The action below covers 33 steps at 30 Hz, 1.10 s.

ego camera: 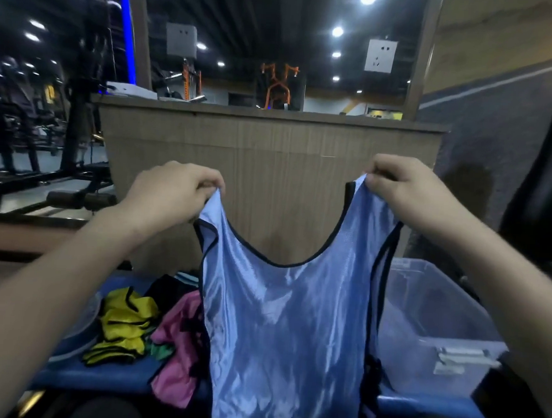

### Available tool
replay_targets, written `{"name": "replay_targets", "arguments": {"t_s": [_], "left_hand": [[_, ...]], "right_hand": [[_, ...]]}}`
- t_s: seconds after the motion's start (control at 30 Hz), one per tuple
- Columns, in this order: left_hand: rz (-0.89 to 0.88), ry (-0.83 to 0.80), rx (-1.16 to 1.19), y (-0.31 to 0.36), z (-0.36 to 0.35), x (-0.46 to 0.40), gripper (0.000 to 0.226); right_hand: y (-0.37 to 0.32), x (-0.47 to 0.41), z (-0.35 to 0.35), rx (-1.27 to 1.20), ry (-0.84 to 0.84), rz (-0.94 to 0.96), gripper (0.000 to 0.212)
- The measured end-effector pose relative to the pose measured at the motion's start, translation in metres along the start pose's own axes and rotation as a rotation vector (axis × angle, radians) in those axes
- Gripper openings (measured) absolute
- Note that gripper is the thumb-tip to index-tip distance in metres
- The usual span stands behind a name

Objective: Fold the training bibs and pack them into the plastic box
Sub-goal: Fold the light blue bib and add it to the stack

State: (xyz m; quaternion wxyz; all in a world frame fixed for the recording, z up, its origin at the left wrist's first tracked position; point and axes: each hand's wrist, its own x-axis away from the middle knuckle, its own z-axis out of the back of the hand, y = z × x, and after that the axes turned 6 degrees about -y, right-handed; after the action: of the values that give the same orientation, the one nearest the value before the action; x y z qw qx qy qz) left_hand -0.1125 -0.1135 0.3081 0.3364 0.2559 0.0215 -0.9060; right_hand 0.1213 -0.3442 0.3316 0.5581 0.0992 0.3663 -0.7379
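Note:
A light blue training bib (pixel 288 321) with black trim hangs upright in front of me, held up by its two shoulder straps. My left hand (pixel 173 190) pinches the left strap and my right hand (pixel 400 186) pinches the right strap. A clear plastic box (pixel 435 316) stands open at the lower right, partly hidden behind the bib. A heap of other bibs lies at the lower left: a yellow bib (pixel 123 325), a pink bib (pixel 178 347), and a dark one behind them.
The bibs and box rest on a blue padded surface (pixel 99 375). A wooden counter panel (pixel 270 163) stands close ahead. Gym machines (pixel 33 125) fill the left, and a black chair (pixel 544 191) is at the right.

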Motion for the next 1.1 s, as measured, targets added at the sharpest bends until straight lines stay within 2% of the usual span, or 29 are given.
{"name": "replay_targets", "arguments": {"t_s": [0.07,0.17,0.27,0.37,0.43,0.5,0.67,0.9,1.1], "left_hand": [[-0.027,-0.074,0.104,0.006,-0.004,0.000,0.029],[-0.065,-0.155,0.386,0.009,-0.010,0.003,0.038],[-0.037,-0.221,0.662,0.005,-0.023,0.007,0.041],[0.031,-0.354,0.899,0.002,-0.037,0.011,0.019],[0.000,-0.365,0.810,0.000,-0.047,0.013,0.020],[-0.061,-0.301,0.664,0.000,-0.055,0.012,0.006],[-0.175,-0.359,0.567,-0.003,-0.061,0.017,0.030],[-0.097,-0.473,0.529,-0.012,-0.071,0.019,0.027],[-0.156,-0.622,0.691,-0.007,-0.078,0.024,0.038]], "right_hand": [[0.001,0.000,-0.009,-0.004,-0.002,-0.011,0.025],[0.003,0.000,-0.019,-0.031,-0.011,-0.025,0.030],[0.005,0.002,-0.026,-0.054,-0.032,-0.049,0.023],[0.012,0.003,-0.034,-0.123,-0.045,-0.067,0.018],[0.016,0.004,-0.039,-0.162,-0.050,-0.081,0.017],[0.021,0.004,-0.044,-0.195,-0.052,-0.103,0.017],[0.034,0.009,-0.052,-0.213,-0.109,-0.138,0.014],[0.054,0.017,-0.061,-0.259,-0.281,-0.164,0.030],[0.064,0.027,-0.075,-0.259,-0.414,-0.235,0.039]]}}
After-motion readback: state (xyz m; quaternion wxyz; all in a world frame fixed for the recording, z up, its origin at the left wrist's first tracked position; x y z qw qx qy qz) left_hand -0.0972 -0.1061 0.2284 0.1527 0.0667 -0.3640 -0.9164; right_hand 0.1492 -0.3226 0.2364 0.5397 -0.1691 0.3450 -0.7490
